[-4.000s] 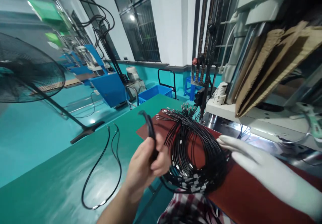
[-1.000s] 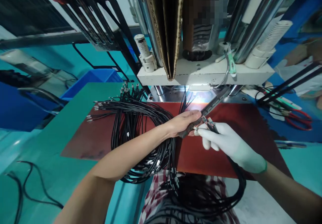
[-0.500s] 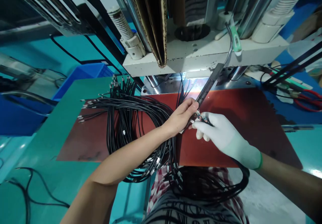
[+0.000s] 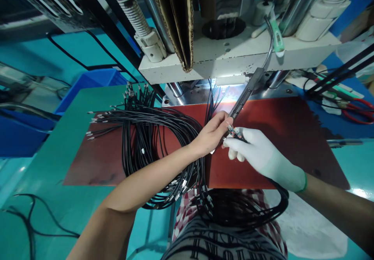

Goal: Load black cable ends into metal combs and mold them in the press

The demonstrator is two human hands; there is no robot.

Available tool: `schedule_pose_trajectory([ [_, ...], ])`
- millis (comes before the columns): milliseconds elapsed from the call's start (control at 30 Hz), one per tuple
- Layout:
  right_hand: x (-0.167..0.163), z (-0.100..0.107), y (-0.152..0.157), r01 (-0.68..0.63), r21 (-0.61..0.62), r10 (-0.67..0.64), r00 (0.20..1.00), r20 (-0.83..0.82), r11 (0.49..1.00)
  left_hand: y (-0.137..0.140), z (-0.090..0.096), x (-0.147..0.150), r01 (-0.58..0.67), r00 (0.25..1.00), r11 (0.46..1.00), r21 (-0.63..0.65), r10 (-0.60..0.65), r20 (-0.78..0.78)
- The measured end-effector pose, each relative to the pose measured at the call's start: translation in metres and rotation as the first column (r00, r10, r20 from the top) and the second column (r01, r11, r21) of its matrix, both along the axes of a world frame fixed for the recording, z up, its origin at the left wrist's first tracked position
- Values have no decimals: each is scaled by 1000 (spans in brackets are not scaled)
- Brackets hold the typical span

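Press plate (image 4: 242,61): its pale front edge is running across beyond my fingertips, capping the space ahead.
Red mat (image 4: 286,143): it is stretching right of my gloved fingers, giving them room sideways, its near edge ending between them and my body.
Dark bar (image 4: 244,94): it is slanting up and away from my left hand (image 4: 209,135), whose bare fingers are clamping around its nearer part.
Cable ends (image 4: 234,131): they are poking from my gloved right hand (image 4: 260,151), whose thumb and fingers are pinching them just beside the bar; whether they are touching it, I am not managing to tell.
Cable pile (image 4: 175,123): black loops are lying left of my bare fingers.
Green table (image 4: 93,100): it is showing beneath the mat, well left of my fingers.
Blue bin (image 4: 97,77): it is standing past the table, farther left.
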State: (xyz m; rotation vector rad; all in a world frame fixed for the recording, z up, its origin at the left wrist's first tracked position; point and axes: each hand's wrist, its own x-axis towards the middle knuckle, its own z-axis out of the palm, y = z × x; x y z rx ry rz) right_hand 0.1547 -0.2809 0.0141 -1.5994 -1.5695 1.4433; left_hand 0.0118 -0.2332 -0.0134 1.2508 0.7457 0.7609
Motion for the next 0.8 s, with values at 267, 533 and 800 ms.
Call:
schedule_pose_trajectory([
  [267,13,-2,-9,-34,86,36,999,-23,996,-1,-2,-1,75,995,997,-2,-75,63],
  [533,24,-2,-12,92,279,-133,983,131,956,1,-7,-4,142,974,986,-85,-124,188],
  [800,24,4,-12,82,236,-111,987,114,968,0,-6,-6,170,969,982,-82,-151,194],
])
